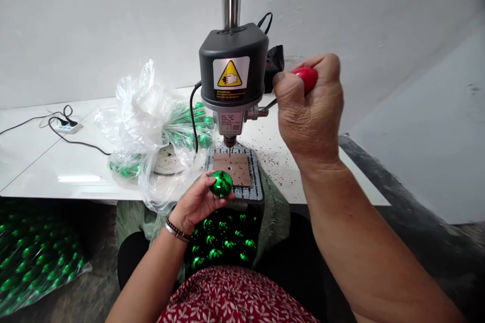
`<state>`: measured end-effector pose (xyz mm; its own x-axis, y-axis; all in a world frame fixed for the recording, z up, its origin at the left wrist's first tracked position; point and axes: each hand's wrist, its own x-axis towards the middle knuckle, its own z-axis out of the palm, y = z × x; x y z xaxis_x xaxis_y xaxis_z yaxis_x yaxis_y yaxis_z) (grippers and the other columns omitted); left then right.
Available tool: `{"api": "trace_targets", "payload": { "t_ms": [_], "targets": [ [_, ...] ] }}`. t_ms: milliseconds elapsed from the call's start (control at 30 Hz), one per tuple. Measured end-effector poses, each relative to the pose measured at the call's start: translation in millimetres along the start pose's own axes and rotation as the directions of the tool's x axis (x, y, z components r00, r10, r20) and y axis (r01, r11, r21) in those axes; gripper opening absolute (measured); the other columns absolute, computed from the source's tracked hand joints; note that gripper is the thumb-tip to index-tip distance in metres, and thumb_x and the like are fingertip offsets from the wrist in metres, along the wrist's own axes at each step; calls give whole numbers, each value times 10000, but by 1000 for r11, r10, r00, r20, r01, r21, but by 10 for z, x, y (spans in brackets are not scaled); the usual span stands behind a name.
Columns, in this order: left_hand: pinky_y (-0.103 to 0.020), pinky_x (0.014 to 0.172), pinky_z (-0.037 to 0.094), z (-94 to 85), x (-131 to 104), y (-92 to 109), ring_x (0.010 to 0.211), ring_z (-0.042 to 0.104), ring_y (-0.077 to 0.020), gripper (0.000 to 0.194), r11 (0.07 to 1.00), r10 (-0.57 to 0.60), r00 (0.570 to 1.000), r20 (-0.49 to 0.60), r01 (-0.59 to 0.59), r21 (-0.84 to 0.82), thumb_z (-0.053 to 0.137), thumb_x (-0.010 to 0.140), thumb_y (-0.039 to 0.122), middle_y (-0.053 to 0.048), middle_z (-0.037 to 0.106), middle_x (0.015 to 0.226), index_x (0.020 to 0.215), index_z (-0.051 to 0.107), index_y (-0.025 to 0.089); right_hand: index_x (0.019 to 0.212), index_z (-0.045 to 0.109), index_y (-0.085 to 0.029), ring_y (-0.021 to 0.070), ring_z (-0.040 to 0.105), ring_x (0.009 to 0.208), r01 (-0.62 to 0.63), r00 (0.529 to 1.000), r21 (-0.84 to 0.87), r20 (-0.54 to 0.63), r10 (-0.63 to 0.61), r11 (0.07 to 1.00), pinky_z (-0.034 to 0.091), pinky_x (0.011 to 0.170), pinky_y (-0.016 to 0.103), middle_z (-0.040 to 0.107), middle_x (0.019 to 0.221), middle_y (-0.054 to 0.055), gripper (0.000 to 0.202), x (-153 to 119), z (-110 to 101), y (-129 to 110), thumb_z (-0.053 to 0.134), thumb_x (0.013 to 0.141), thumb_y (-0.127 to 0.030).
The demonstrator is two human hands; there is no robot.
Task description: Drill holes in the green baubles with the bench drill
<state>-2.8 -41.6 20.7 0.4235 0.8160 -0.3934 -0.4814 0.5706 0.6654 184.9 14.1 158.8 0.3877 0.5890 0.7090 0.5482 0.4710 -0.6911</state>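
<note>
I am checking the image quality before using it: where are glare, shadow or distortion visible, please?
Head view: bright glints on the green ball and a glare patch on the white table; head view: deep shadow around the balls below it; head view: the right forearm looks stretched, perhaps by a wide lens.

Head camera faces forward and down, near the drill press (232, 73).

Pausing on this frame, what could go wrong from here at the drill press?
The bare left grip holds a green ball close to the drill bit; it could be hurt if the right grip, on the red knob, lowered the bit onto it. The ball is round and shiny, so it might slip or roll on the flat wooden board. The loose plastic bag beside the drill press could perhaps snag.
</note>
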Motion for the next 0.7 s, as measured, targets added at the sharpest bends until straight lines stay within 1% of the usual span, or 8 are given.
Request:
{"api": "trace_targets", "payload": {
  "t_ms": [100, 167, 233, 300, 333, 400, 567, 700],
  "targets": [
    [-320, 719, 524, 0, 98, 92, 822, 681, -218, 563, 982, 123, 989, -86, -109, 153, 787, 604, 286, -18, 656, 929, 1029, 420, 241, 830, 407, -165, 43, 382, 696, -16, 999, 8, 40, 16, 1000, 421, 746, 199, 397, 748, -56, 188, 3, -8, 0, 582, 836, -234],
    [-362, 822, 510, -15, 194, 120, 870, 651, -200, 521, 903, 281, 947, -158, -204, 379, 758, 642, 289, -19, 641, 966, 1070, 467, 232, 829, 410, -164, 48, 387, 717, -16, 999, 13, 35, 16, 1000, 428, 779, 217, 404, 766, -50, 190, 5, -12, -7, 589, 832, -229],
    [-365, 919, 465, -38, 305, 119, 960, 608, -195, 481, 723, 484, 858, -174, -280, 632, 733, 684, 308, -33, 629, 1031, 1113, 537, 214, 820, 411, -163, 53, 391, 729, -10, 1000, 13, 25, 9, 1000, 428, 792, 231, 412, 776, -44, 196, 4, -15, -17, 598, 824, -221],
    [-362, 978, 422, -61, 415, 95, 1033, 574, -206, 459, 531, 621, 775, -117, -307, 790, 710, 716, 333, -51, 627, 1086, 1133, 579, 194, 818, 405, -164, 51, 388, 711, -6, 1000, 19, 27, 5, 1000, 426, 775, 234, 410, 767, -46, 197, 3, -17, -28, 595, 829, -216],
    [-367, 988, 414, -70, 465, 80, 1046, 569, -212, 451, 472, 647, 757, -89, -307, 826, 697, 731, 344, -58, 629, 1100, 1139, 585, 187, 815, 399, -166, 46, 382, 692, -8, 1000, 27, 30, 8, 1000, 421, 753, 228, 405, 755, -51, 200, 1, -17, -32, 594, 830, -210],
    [-373, 985, 418, -82, 551, 46, 1045, 573, -218, 454, 418, 665, 744, -68, -294, 860, 686, 743, 347, -68, 634, 1112, 1152, 581, 180, 808, 393, -169, 36, 373, 656, -12, 1000, 51, 30, 11, 999, 401, 702, 206, 398, 730, -60, 208, -1, -19, -34, 597, 828, -201],
    [-387, 1002, 414, -114, 702, -12, 1093, 568, -237, 504, 353, 669, 741, -54, -254, 900, 708, 724, 335, -86, 626, 1146, 1180, 567, 173, 806, 399, -171, 25, 413, 661, 40, 999, 104, 11, -41, 994, 386, 675, 180, 407, 753, -56, 209, -6, -30, -24, 594, 837, -240],
    [-397, 994, 422, -149, 785, -37, 1096, 566, -246, 530, 347, 672, 740, -30, -279, 895, 715, 717, 341, -91, 621, 1137, 1190, 548, 169, 810, 387, -182, 20, 391, 612, 14, 999, 99, 35, -17, 995, 385, 629, 183, 416, 751, -59, 225, -8, -40, -22, 602, 833, -243]
  ]
}}
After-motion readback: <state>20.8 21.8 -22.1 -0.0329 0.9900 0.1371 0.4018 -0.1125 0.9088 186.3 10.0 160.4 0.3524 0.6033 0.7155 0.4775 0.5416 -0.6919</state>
